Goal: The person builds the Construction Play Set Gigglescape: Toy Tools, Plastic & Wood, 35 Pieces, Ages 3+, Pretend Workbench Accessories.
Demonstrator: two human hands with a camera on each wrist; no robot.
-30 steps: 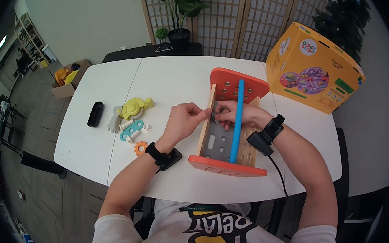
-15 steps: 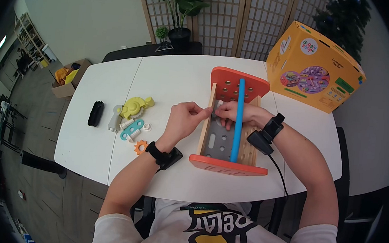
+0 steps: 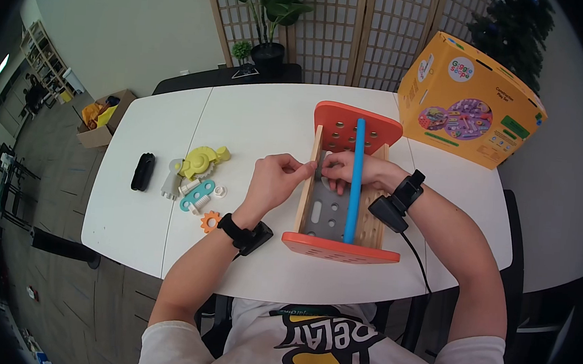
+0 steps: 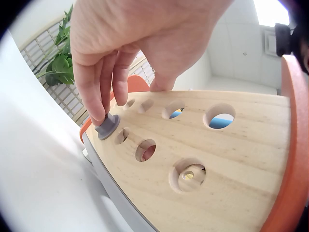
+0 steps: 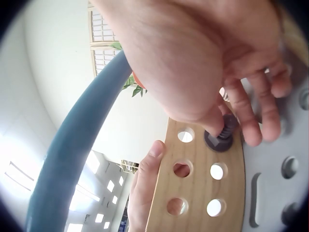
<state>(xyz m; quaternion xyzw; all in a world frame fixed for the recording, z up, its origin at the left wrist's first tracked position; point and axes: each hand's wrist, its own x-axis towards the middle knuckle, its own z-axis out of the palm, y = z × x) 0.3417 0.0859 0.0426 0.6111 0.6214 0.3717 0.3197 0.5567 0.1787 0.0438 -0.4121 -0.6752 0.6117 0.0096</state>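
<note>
An orange-ended wooden toy workbench (image 3: 341, 249) with a blue bar (image 3: 355, 187) stands between my hands. From outside its holed wooden side panel (image 4: 231, 159), my left hand (image 3: 279, 181) holds the grey bolt head (image 4: 107, 126) with its fingertips, its thumb over the panel's upper edge. My right hand (image 3: 354, 170) reaches under the bar to the panel's inner face. There its thumb and a finger pinch a dark grey nut (image 4: 145, 151)-free side piece, the grey nut (image 5: 219, 140), around a ridged bolt end. The other right fingers hang loosely over the grey perforated board (image 5: 270, 193).
Left of the workbench lie a yellow-green toy piece (image 3: 201, 161), a teal strip (image 3: 198, 195), several white pieces, an orange gear (image 3: 211, 221) and a black case (image 3: 143, 172). A yellow box (image 3: 472, 104) stands at the back right.
The right fingers shift slightly around the nut inside the panel. The left hand stays in place, and the workbench has hardly moved.
</note>
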